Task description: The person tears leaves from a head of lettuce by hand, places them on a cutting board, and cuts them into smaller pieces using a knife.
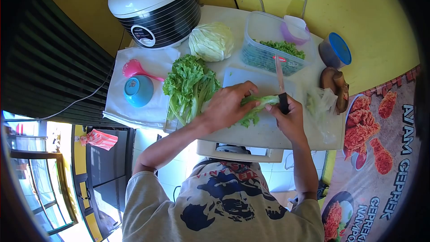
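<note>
My left hand (230,106) is closed on a piece of leafy lettuce (251,118), held over the front of the white cutting board (230,75). In my right hand (288,116) is a knife (280,74), its black handle in my grip and its blade pointing away from me. The fingers of that hand also touch the pale stem end of the lettuce. A bunch of green lettuce (190,85) lies just left of the board. Behind the board, a clear plastic container (257,58) holds cut green leaves (284,48).
A cabbage (211,41) sits behind the lettuce bunch, near a rice cooker (156,18). On a cloth at left are a blue bowl (138,90) and a pink ladle (134,68). To the right are a plastic bag (324,107), a brown object (333,85) and a blue-lidded tub (335,50).
</note>
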### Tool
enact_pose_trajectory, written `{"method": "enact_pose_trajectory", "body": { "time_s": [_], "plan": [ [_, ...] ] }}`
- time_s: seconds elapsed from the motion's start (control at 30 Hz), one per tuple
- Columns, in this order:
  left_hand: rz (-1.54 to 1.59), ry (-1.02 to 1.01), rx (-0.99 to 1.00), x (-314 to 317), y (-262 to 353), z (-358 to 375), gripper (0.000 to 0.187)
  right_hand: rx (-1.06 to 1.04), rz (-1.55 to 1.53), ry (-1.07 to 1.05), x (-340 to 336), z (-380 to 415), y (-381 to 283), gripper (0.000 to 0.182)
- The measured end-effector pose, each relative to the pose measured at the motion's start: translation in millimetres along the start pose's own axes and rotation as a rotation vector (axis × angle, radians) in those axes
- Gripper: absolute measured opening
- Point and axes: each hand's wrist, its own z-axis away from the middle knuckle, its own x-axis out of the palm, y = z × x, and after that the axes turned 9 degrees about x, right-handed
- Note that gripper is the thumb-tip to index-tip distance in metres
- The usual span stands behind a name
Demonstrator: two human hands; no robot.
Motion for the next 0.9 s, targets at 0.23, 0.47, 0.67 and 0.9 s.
{"method": "enact_pose_trajectory", "body": {
  "time_s": [0.23, 0.47, 0.67, 0.9],
  "plan": [
    [-0.147, -0.071, -0.015, 0.0, -18.8, -10.7, 0.033, -0.015, 0.037, 0.003, 7.9, -19.1, 22.1, 0.016],
    [0.093, -0.088, 0.034, -3.8, -14.0, -2.4, 0.033, 0.036, -0.032, -0.024, 5.6, -11.6, 14.0, 0.022],
    [-0.062, -0.115, 0.137, 0.1, -34.7, -2.9, 0.030, -0.063, 0.082, 0.033, 11.6, -22.6, 20.8, 0.020],
    [-0.374, -0.057, 0.343, 12.5, -49.0, 2.5, 0.017, 0.068, 0.148, -0.005, 7.9, -28.3, 20.6, 0.019]
  ]
}}
